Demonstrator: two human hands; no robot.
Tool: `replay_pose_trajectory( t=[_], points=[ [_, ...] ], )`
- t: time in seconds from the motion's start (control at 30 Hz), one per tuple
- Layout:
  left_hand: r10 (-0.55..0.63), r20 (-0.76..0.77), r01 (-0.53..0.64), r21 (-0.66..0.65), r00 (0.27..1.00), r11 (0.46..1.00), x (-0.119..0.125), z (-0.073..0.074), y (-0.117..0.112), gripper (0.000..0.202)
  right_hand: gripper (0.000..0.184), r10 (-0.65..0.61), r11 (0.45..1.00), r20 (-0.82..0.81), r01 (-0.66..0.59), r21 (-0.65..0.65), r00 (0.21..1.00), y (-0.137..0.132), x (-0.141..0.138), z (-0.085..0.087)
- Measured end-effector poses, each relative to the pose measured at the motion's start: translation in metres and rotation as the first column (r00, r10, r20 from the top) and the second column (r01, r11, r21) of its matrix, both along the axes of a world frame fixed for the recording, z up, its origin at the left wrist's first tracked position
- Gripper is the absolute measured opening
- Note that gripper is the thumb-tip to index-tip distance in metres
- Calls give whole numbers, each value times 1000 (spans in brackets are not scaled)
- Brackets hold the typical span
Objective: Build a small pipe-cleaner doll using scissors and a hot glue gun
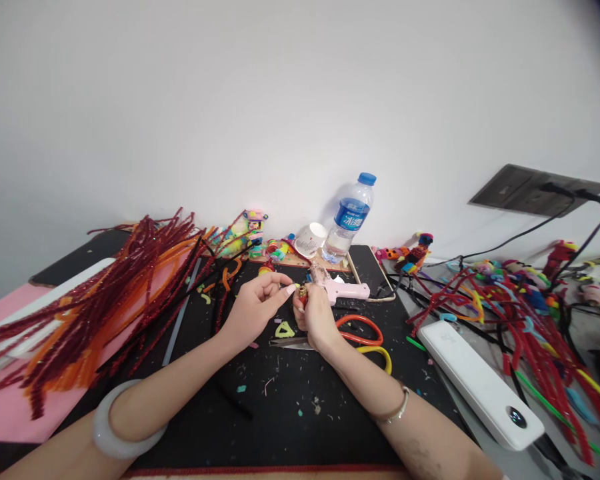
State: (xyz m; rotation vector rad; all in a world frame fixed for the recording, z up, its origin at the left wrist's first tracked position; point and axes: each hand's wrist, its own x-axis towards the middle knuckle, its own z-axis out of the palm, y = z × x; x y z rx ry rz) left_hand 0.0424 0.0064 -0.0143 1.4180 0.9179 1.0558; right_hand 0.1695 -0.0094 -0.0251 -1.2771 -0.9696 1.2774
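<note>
My left hand (260, 303) is closed in a pinch, thumb against fingertips, beside a tiny yellow bit at its tips. Whether it grips that bit I cannot tell. Facing it, my right hand (319, 317) is curled round a small red and yellow fuzzy piece (303, 295), mostly hidden by the fingers. Just behind the right hand lies a pink glue gun (350, 291). Scissors with an orange and a yellow handle (367, 323) rest partly beneath my right wrist. A yellow-green triangular piece (284, 330) lies on the black mat (180, 433) between my forearms.
Dark red and orange pipe cleaners (115, 300) are heaped at left; more red ones (535, 347) spread at right beside a white power bank (480, 383). A water bottle (349, 220) and a tipped paper cup (311, 239) stand by the wall. Cords run from a wall socket (530, 190).
</note>
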Motion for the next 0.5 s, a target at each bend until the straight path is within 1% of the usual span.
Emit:
replay_pose_trajectory(
  t=[0.1,0.17,0.37,0.5],
  points=[
    [7,-11,-7,1,1000,1000,0,1,0,23,44,30,998,-97,-36,-57,995,1,-1,2],
    [5,-19,-5,2,1000,1000,0,1,0,23,47,33,997,-118,-41,-63,992,1,-1,2],
    [-3,-10,3,-2,1000,1000,-1,1,-1,22,39,57,998,-63,-56,6,996,0,1,-2],
    [1,-16,-1,0,1000,1000,-1,1,-2,22,39,69,997,5,-69,45,998,1,2,-5]
  ],
)
